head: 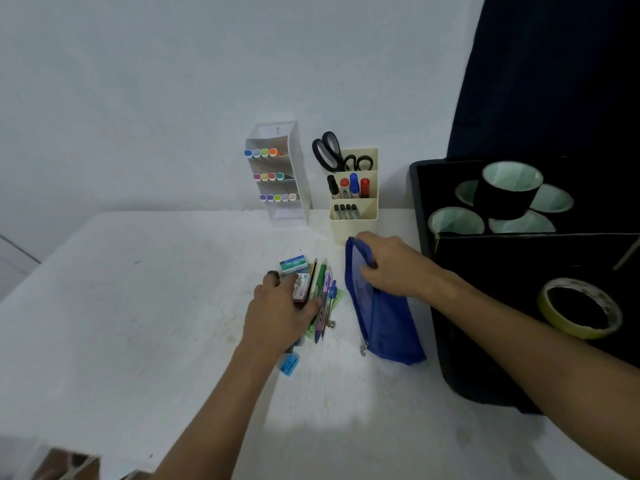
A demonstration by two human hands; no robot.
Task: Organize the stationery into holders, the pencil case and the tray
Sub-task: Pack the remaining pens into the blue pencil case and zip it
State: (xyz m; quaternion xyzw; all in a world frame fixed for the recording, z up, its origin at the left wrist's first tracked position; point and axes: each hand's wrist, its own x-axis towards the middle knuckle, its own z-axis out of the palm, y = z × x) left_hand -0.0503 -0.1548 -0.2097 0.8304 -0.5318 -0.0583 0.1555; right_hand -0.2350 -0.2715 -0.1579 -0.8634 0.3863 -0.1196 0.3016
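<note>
Nearest of the loose stationery, a small blue sharpener [289,364] lies on the white bench [138,306], just by the left wrist. Just beyond it the left hand [280,310] rests on a small pile of loose items [320,296], pens, a compass and little boxes, fingers curled over it as if gathering it up. Beside the pile, the right hand [388,265] pinches the top edge of the blue pencil case [381,323], which looks held open; what it contains cannot be seen. To the right the black tray [450,341] already carries rolls of tape [580,308]. Farther back, the white tiered holder [280,174] has its rows of highlighters and the cream holder [353,202] its scissors and markers. So holders and tray look finished; filling the case with the pile and sharpener seems to be what remains.
</note>
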